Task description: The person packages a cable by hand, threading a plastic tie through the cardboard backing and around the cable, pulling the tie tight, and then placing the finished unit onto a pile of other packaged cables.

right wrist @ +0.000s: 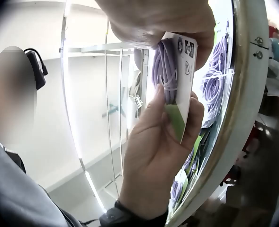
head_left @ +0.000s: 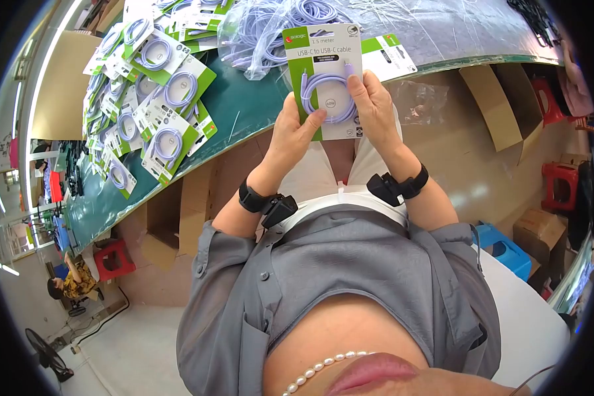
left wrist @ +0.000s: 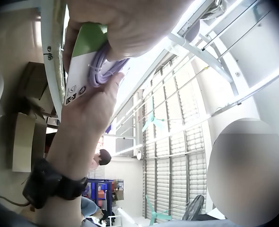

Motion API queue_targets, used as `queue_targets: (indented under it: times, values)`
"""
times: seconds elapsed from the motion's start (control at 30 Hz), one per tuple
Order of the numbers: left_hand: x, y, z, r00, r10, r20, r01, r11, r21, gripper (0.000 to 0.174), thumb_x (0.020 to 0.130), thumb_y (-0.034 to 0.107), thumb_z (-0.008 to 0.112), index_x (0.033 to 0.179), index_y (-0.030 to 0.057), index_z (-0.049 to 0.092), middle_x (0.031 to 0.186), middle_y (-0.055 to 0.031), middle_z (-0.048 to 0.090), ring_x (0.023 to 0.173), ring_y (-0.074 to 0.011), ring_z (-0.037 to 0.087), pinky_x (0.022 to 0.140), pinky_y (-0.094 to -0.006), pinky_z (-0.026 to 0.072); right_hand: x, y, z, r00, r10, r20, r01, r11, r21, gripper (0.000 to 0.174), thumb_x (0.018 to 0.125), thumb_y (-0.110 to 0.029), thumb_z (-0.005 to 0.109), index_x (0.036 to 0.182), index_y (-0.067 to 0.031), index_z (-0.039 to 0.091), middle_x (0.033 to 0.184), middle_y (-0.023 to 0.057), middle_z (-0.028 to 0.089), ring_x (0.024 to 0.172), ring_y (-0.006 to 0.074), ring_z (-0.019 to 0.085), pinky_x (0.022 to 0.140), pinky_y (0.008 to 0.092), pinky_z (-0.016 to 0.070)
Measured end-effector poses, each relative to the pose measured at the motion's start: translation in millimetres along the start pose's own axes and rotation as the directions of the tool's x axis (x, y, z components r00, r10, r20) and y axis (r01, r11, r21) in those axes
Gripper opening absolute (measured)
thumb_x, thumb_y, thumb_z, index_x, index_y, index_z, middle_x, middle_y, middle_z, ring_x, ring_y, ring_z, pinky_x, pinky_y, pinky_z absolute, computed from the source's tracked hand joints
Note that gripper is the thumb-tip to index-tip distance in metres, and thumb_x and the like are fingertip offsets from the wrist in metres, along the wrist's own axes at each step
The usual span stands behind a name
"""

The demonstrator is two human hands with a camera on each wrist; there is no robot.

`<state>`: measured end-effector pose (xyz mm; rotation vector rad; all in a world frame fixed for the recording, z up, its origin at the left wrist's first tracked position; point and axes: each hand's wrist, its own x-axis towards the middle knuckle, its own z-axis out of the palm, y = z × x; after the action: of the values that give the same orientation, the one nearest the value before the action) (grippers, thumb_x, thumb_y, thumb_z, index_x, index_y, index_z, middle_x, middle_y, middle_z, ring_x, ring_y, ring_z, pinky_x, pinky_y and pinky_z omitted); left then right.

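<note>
Both hands hold one packaged USB-C cable (head_left: pixel 336 120) up in front of the body, at the table's near edge. It is a white and green card with a coiled lilac cable tied to its front. My left hand (head_left: pixel 294 132) grips the card's left edge, thumb over the coil's lower left. On the opposite edge, my right hand (head_left: pixel 375 109) grips with its thumb on the coil's right side. The left wrist view has the coil (left wrist: pixel 101 66) between both hands. From the right wrist view, the card (right wrist: pixel 184 71) is seen nearly edge-on, fingers behind it.
A heap of similar cable cards (head_left: pixel 168 92) covers the left of the green table (head_left: pixel 244 109). Behind the held card lie a clear bag of lilac cables (head_left: pixel 254 36) and another card (head_left: pixel 393 56). Cardboard boxes (head_left: pixel 492 109) and red stools (head_left: pixel 561 185) stand around.
</note>
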<state>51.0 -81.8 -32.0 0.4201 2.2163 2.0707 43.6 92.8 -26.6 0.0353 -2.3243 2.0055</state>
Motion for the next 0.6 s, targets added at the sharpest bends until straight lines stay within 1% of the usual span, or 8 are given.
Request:
queue_targets:
  times: [0.07,0.1,0.13,0.17,0.2,0.3,0.47,0.6]
  values:
    - [2,-3,-1,1.0,0.005,-0.014,-0.005,1.0,-0.002,0.034,0.09,0.02,0.06,0.113,-0.0004,0.045,0.096,-0.0108,0.06,0.088,-0.0167,0.057,0.077,-0.0313,0.0466,5,1,0,1.0,0.031,0.002,-0.031,0.999,0.036,0.043,0.089,-0.038,0.06,0.109,-0.0012,0.052,0.094,0.0059,0.057,0.076,0.0105,0.05,0.065,0.026,0.043]
    - [3,-5,-2,1.0,0.004,-0.014,-0.003,0.999,0.04,0.034,0.089,0.019,0.06,0.112,-0.0002,0.045,0.095,-0.0112,0.06,0.087,-0.0178,0.057,0.076,-0.0317,0.0466,7,1,-3,0.981,-0.152,-0.124,0.129,0.976,-0.178,0.045,0.087,-0.04,0.061,0.11,-0.0026,0.052,0.099,0.0076,0.055,0.082,0.0137,0.05,0.069,0.0282,0.0426]
    - [3,-8,-3,1.0,0.003,-0.015,-0.002,0.997,0.081,0.033,0.089,0.019,0.061,0.111,-0.0001,0.045,0.094,-0.0116,0.06,0.086,-0.0189,0.058,0.075,-0.0321,0.0466,9,-2,-6,0.915,-0.35,-0.202,0.249,0.882,-0.401,0.047,0.085,-0.041,0.062,0.112,-0.004,0.052,0.104,0.0092,0.053,0.087,0.017,0.049,0.073,0.0304,0.0422]
    - [4,-10,-4,1.0,0.003,-0.016,-0.001,0.993,0.121,0.032,0.089,0.018,0.061,0.11,0.0001,0.045,0.094,-0.012,0.06,0.085,-0.02,0.058,0.074,-0.0326,0.0467,11,-6,-8,0.808,-0.545,-0.225,0.32,0.725,-0.61,0.049,0.084,-0.043,0.063,0.114,-0.0054,0.052,0.109,0.0109,0.051,0.093,0.0202,0.048,0.077,0.0325,0.0418]
    - [3,-11,-3,1.0,0.0,-0.017,0.002,0.993,0.117,0.032,0.089,0.018,0.061,0.11,0.0001,0.045,0.094,-0.012,0.06,0.085,-0.02,0.058,0.074,-0.0326,0.0467,11,-12,-6,0.81,-0.543,-0.222,0.318,0.724,-0.612,0.049,0.084,-0.043,0.063,0.114,-0.0054,0.052,0.109,0.0109,0.051,0.093,0.0202,0.048,0.077,0.0325,0.0418]
    - [-1,-13,2,1.0,-0.018,0.004,0.017,0.995,0.096,0.03,0.088,0.017,0.061,0.108,0.0009,0.045,0.092,-0.0127,0.059,0.082,-0.0228,0.058,0.072,-0.0332,0.0463,6,-31,5,0.757,-0.65,0.059,0.544,0.578,-0.608,0.059,0.076,-0.047,0.067,0.117,-0.0073,0.052,0.117,0.013,0.044,0.105,0.0294,0.04,0.089,0.0387,0.0356]
    - [-4,4,1,0.999,-0.004,0.033,-0.001,0.989,0.151,0.03,0.087,0.014,0.061,0.109,0.0011,0.045,0.094,-0.0144,0.058,0.083,-0.0251,0.058,0.073,-0.033,0.046,14,-21,17,0.795,-0.606,0.042,0.5,0.613,-0.611,0.059,0.075,-0.047,0.069,0.116,-0.0084,0.053,0.114,0.0114,0.046,0.108,0.0307,0.038,0.094,0.0403,0.0323]
    - [-5,4,1,0.999,-0.017,0.038,0.01,0.981,0.194,0.032,0.087,0.013,0.06,0.111,0.0006,0.045,0.098,-0.0141,0.058,0.09,-0.0214,0.058,0.075,-0.0322,0.0458,10,-24,17,0.823,-0.563,0.078,0.469,0.596,-0.652,0.051,0.078,-0.038,0.068,0.115,-0.0071,0.053,0.114,0.0116,0.046,0.106,0.0288,0.04,0.096,0.0395,0.0321]
